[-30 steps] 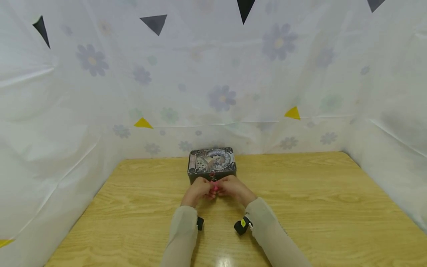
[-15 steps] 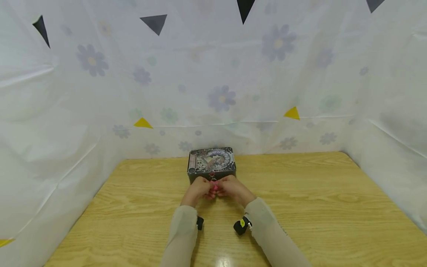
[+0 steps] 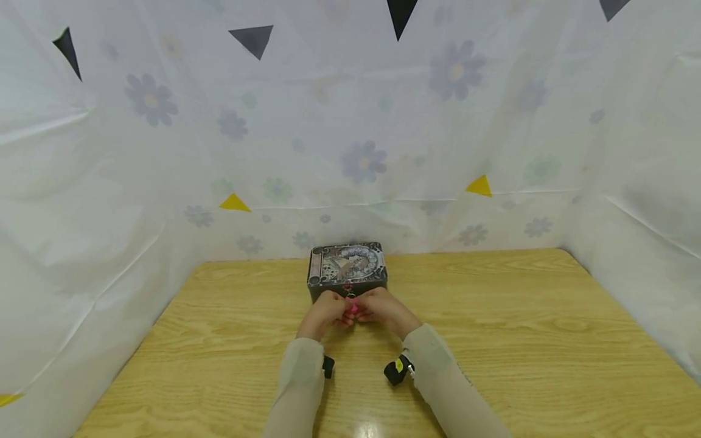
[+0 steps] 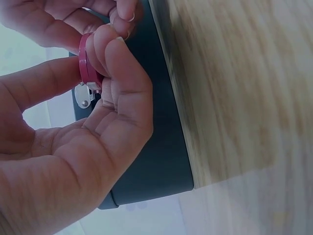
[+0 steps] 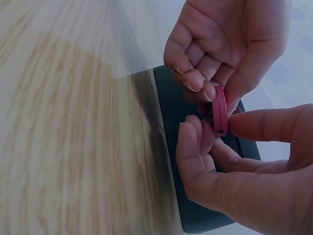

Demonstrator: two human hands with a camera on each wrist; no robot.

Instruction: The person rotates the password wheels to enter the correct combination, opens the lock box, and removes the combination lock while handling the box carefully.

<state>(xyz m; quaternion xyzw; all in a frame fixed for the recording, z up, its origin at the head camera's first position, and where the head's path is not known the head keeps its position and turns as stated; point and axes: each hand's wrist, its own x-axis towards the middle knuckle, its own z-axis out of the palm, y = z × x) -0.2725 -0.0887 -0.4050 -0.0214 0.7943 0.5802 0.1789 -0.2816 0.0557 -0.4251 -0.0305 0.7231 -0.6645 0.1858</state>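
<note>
— Positions nearest first, relative to the box (image 3: 350, 264)?
— My pale sleeves (image 3: 298, 380) come first, on my side of the box, above the wood-grain table (image 3: 547, 328). A black wrist device (image 3: 395, 372) sits at the right cuff.
— Hands?
— Both just in front of the box. My left hand (image 3: 323, 313) pinches the pink piece (image 5: 219, 111) between thumb and fingers; my right hand (image 3: 387, 309) pinches it likewise.
— The piece, relative to each hand?
— Between the two, at the fingertips: right of my left hand, left of my right, before the middle of the box's front. A metal clasp (image 4: 84, 97) on the box shows close to it; whether they are joined, I cannot tell.
— Farther?
— The box lies flat, patterned face up. Behind it hangs a white flowered sheet (image 3: 301, 109).
</note>
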